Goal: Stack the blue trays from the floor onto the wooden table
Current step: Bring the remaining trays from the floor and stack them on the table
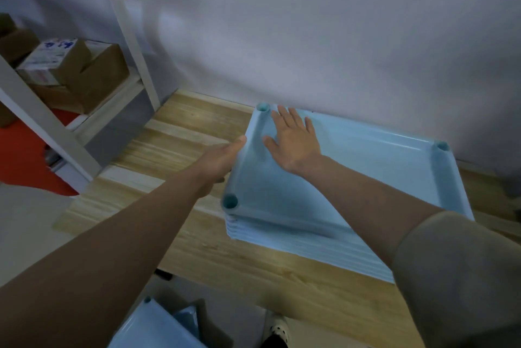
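A stack of several light blue trays [366, 178] sits on the wooden table [197, 150], pushed against the grey wall. My right hand [293, 139] lies flat and spread inside the top tray near its far left corner. My left hand [222, 158] presses against the stack's left edge, thumb on the rim; its fingers are hidden behind the edge. More blue trays [152, 325] lie on the floor below the table's near edge.
A white shelf frame [124, 23] stands to the left with cardboard boxes [76, 71] on it. Red floor [22, 150] shows under the shelf. A shoe [277, 329] is at the bottom, beside the floor trays.
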{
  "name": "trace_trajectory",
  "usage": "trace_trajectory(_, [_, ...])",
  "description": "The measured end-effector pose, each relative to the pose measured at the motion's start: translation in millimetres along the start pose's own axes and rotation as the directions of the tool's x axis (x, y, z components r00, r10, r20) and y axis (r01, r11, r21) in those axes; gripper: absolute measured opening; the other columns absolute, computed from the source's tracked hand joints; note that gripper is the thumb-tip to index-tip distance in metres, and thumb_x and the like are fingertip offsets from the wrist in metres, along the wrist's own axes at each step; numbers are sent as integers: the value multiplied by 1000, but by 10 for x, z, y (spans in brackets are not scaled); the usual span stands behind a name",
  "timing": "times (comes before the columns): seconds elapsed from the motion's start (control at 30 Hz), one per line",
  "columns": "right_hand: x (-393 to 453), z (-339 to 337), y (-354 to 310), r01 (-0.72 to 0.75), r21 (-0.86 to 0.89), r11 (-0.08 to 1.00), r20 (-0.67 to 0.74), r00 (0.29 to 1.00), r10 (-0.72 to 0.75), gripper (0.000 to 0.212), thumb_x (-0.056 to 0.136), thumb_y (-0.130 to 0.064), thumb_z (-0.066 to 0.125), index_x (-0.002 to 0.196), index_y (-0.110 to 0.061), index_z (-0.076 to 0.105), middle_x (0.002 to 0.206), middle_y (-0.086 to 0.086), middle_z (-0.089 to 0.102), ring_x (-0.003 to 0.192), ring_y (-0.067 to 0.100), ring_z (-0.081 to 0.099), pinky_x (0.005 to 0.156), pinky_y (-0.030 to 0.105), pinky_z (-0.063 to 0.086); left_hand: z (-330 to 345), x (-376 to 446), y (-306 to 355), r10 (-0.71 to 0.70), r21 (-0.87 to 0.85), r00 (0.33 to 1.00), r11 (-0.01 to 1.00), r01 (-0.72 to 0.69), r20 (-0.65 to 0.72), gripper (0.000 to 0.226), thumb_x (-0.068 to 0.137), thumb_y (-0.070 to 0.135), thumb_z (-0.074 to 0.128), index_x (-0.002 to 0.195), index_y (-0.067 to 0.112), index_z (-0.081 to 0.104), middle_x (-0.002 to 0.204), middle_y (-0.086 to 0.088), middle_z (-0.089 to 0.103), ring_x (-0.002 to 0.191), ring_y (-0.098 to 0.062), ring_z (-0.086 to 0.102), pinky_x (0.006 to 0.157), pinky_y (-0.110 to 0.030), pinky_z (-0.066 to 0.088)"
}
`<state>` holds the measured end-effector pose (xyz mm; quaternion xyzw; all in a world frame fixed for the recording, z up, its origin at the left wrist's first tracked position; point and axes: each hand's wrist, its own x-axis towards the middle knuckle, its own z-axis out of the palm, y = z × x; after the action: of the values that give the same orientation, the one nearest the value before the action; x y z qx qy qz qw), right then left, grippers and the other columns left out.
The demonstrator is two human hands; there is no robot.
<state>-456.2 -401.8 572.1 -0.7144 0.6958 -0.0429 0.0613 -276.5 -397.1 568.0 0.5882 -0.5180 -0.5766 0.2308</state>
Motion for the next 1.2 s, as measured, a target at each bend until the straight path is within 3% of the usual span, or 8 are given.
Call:
trace_trajectory(0.17, [326,52,134,-27,-39,999,74,997,29,68,101,-44,29,155,-17,-2,162,-3,-10,149,18,-12,119,50,-9,216,243,102,92,117,992,990,-82,-81,57,100,52,30,103,9,68,87,1,65,74,-9,61,56,-22,45])
trace_trajectory(0.33, [364,187,186,-4,-104,995,59,998,10,65,101,-39,26,154,-17,-5,162,-4,-12,149,19,-13,118,51,-11,266,373,11,109,164,987,982,-89,-115,66,99,54,29,102,2,70,96,-11,68,84,-22,64,73,-31,51])
trace_trajectory(0.6, [411,244,225,17,-111,994,96,995,-7,65,101,-38,24,154,-17,-8,161,-3,-15,148,19,-16,118,52,-11,279,448,-11,59,151,995,987,-47,-75,62,99,57,28,101,9,67,86,-1,65,79,-16,62,63,-26,49])
trace_trajectory(0.77, [329,142,303,74,-28,997,116,991,-71,65,101,-35,32,155,-17,0,162,-2,-11,149,18,-14,119,48,-9,294,460,-44,86,247,987,968,-51,-133,65,99,56,26,92,5,66,82,-5,64,78,-23,62,68,-32,48])
trace_trajectory(0.83, [178,100,380,41,41,998,90,995,-45,65,101,-30,35,155,-15,3,163,-1,-7,149,16,-10,120,43,-6,304,486,-58,162,437,955,898,-40,-247,64,99,54,25,106,2,62,98,-12,64,93,-31,60,81,-40,48])
trace_trajectory(0.9, [-40,77,501,-33,77,996,59,998,29,65,100,-28,38,155,-14,5,163,0,-5,149,15,-7,120,41,-4,347,477,-60,297,675,890,738,16,-346,60,99,48,30,135,2,44,133,-20,48,121,-37,45,104,-47,34])
trace_trajectory(1.03, [-526,14,826,-183,98,978,36,983,180,66,98,-27,41,154,-14,8,163,2,-1,150,16,-4,121,40,-4,641,317,50,566,865,817,459,-202,-110,72,95,51,42,152,15,20,159,-14,13,147,-32,9,119,-46,1])
trace_trajectory(1.2, [-1077,-125,1249,-361,145,921,-72,925,373,67,96,-33,49,153,-14,18,162,4,9,150,20,4,121,39,0,1479,90,281,479,825,824,302,-478,302,87,81,77,39,153,36,14,163,2,-7,149,-26,-9,119,-50,-6])
